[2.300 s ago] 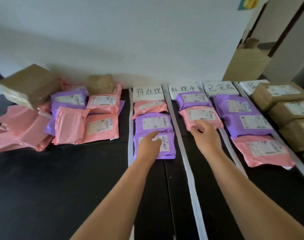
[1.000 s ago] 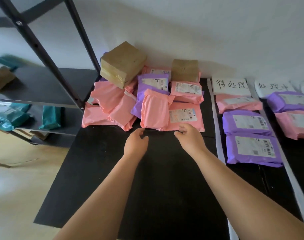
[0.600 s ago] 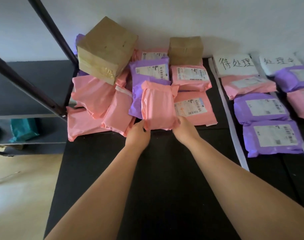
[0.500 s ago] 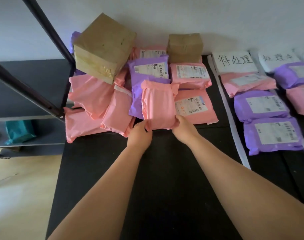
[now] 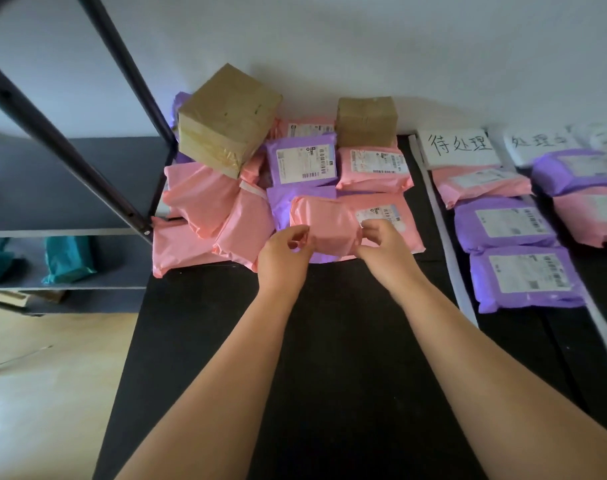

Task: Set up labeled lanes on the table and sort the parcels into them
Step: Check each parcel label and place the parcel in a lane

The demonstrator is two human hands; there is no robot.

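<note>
Two hands grip one blank-faced pink mailer (image 5: 324,225), which lies at the front of the unsorted heap, left of the 待处理 label card (image 5: 459,147) and nearer the person than it. The left hand (image 5: 284,258) curls fingers and thumb round the mailer's left near corner. The right hand (image 5: 385,251) pinches its right edge with bent fingers.

Left of the card, against the wall, stands a small cardboard box (image 5: 366,119), and further left a large cardboard box (image 5: 225,119) sits tilted on pink bags. A white tape strip (image 5: 444,237) runs down the black table (image 5: 329,358) just left of the card. Below the card, three parcels lie in a row: a pink labelled bag (image 5: 482,183), then two purple labelled bags (image 5: 502,225), one behind the other.
</note>
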